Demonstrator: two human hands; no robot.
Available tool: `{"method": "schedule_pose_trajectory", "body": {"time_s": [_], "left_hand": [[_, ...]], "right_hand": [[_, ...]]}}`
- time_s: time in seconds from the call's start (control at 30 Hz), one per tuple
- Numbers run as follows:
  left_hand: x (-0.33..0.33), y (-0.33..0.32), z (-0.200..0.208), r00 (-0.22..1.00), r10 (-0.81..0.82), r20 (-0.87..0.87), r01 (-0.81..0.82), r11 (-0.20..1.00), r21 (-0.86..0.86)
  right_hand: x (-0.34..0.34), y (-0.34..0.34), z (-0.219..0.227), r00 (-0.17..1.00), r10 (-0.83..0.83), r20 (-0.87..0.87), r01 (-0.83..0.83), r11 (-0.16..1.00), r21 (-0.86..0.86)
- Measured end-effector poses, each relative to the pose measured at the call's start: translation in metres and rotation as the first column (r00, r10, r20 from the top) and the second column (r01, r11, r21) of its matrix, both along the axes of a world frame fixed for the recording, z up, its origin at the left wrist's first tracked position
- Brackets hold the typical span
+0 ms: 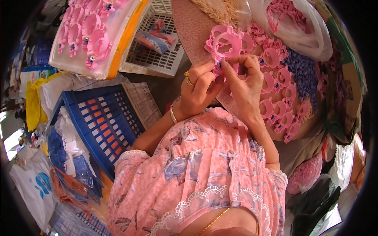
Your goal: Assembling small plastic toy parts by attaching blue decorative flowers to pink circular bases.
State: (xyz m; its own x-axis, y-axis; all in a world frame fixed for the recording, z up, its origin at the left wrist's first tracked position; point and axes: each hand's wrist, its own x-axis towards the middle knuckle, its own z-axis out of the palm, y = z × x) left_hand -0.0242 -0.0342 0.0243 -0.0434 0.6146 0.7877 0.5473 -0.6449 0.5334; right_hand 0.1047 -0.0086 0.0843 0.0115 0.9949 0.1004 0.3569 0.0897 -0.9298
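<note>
In front of my chest both hands meet on a pink plastic ring-shaped piece (237, 42) with a small blue part on its near end. My left hand (200, 85), with a gold ring and a silver bangle, has its fingers curled and pinches the piece's lower end. My right hand (246, 80) presses thumb and fingertips together at the small blue part. The fingers partly hide that spot. Right of my hands, several similar pink rings with blue parts (290, 91) lie on a round reddish board (188, 29). Beyond them is a pile of small pink parts (271, 40).
A heap of small blue parts (302, 74) and a tan heap (215, 11) lie on the board, near a clear bag (317, 33) of pink parts. At left stand an orange-edged white tray (118, 47) of pink rings, a white crate (173, 67) and a blue basket (84, 133).
</note>
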Motion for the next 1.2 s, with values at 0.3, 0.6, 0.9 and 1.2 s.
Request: {"method": "schedule_pose_trajectory", "body": {"time_s": [0.3,0.6,0.9,1.2], "left_hand": [[-0.002,0.002,0.009,0.995,0.073,0.062,-0.07,0.996,-0.051],[-0.004,-0.002,0.008,0.998,0.059,0.037,-0.058,0.998,-0.013],[-0.008,-0.005,0.005,0.998,-0.065,0.015,0.063,0.996,0.063],[-0.012,-0.006,0.006,0.998,-0.019,-0.057,0.021,0.999,0.038]], "right_hand": [[0.01,0.005,0.006,0.962,0.095,0.255,-0.183,0.92,0.347],[0.013,0.005,0.014,0.965,0.146,0.218,-0.196,0.955,0.225],[0.011,0.009,0.008,0.987,0.159,0.016,-0.159,0.976,0.151],[0.002,0.004,0.0,0.94,0.172,-0.294,-0.206,0.974,-0.09]]}}
